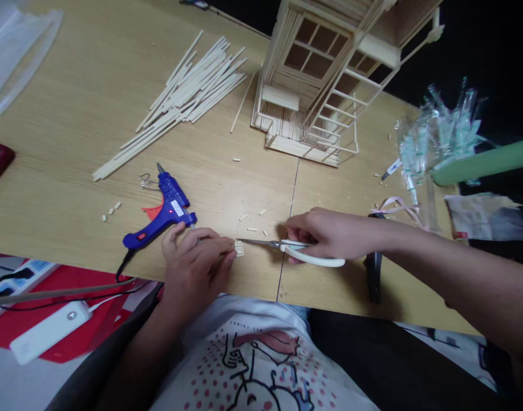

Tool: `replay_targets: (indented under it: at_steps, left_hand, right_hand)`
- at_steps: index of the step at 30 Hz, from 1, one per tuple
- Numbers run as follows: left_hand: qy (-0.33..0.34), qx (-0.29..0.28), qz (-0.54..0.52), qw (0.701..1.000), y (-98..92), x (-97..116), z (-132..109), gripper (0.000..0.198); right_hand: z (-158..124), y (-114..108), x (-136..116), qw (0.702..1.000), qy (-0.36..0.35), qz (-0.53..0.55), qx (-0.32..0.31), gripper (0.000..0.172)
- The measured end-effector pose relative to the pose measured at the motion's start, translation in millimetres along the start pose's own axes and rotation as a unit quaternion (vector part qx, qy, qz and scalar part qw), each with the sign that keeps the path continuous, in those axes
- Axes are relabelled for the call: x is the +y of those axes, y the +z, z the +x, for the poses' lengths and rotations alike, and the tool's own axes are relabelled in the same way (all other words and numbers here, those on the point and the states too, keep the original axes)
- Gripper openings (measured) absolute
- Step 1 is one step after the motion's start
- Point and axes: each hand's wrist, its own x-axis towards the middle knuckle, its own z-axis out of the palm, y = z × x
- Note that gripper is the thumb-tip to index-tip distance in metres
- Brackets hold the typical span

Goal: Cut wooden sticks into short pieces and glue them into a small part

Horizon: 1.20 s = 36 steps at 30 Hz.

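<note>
My right hand (315, 234) grips white-handled scissors (312, 254), whose blades point left. The blade tips meet a small pale wooden piece (239, 248) made of short sticks side by side. Pinched at its left edge, that piece is in the fingers of my left hand (199, 257), just above the table's front edge. Beside my left hand lies a blue glue gun (169, 208) with an orange trigger, its nozzle toward the back. Several short cut stick bits (251, 229) are scattered near the blades.
A model wooden house (312, 80) with a ladder stands at the back right. Left of it lies a pile of thin sticks (188, 91). Clear plastic wrappers (428, 131) and a green cylinder (483, 162) are at the right. A power strip (24, 279) sits below the table's left side.
</note>
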Motion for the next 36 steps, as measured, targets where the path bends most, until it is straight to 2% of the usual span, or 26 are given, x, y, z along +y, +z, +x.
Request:
replay_targets:
  at_steps: [4,16,23,27,36]
  left_hand:
    - [-0.003,-0.007,0.008,1.0,-0.8,1.4,1.0,0.007]
    - [-0.021,-0.005,0.009,1.0,0.3,3.7,1.3,0.006]
    - [-0.058,-0.023,0.01,0.998,0.6,0.1,3.2,0.012]
    - [-0.088,-0.015,0.012,0.996,4.3,1.9,8.2,0.011]
    - [-0.085,-0.001,0.02,0.996,10.4,3.2,19.6,0.006]
  right_hand:
    - [0.4,4.3,5.7,0.999,-0.005,0.05,0.001,0.043]
    - [-10.6,11.2,7.7,0.998,0.0,0.065,0.018,0.041]
    - [-19.4,10.2,7.4,0.997,-0.002,0.073,0.028,0.037]
    - [-20.8,9.7,7.1,0.997,-0.007,0.073,0.033,0.037]
    - [-22.2,10.4,11.8,0.996,-0.023,0.074,0.04,0.032]
